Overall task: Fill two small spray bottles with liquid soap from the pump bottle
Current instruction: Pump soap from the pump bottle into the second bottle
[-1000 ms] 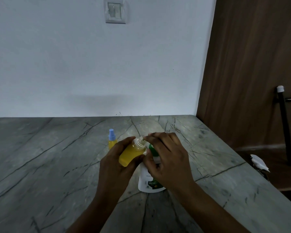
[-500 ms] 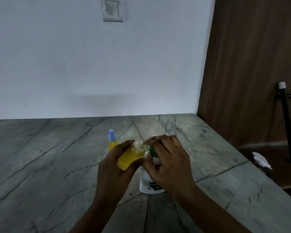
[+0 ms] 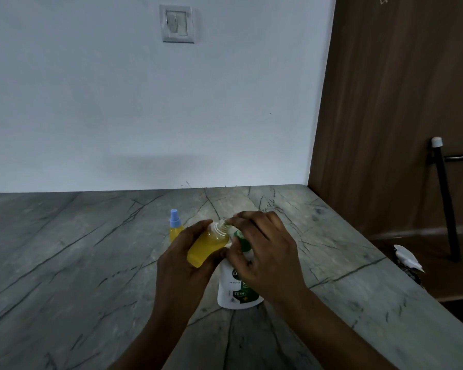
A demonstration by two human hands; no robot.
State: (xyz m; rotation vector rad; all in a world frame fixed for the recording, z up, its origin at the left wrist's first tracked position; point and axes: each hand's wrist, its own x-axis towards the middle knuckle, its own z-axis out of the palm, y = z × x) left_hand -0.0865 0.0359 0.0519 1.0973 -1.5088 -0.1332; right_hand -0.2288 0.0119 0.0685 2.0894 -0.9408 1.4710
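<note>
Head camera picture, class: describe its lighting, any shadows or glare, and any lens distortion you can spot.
Head view: dim, bluish, even light with no glare; a faint broad shadow lies on the wall above the countertop; wide-angle distortion tilts the wooden panel edge; the left hand, right hand and yellow spray bottle look dark and slightly soft, and the pump bottle label is only partly legible.

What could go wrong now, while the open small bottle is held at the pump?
1. The left hand holds the uncapped spray bottle tilted and nearly full, so soap may spill over its neck.
2. The right hand presses on the pump bottle; it could tip.
3. The capped spray bottle stands close behind and may be knocked.
</note>
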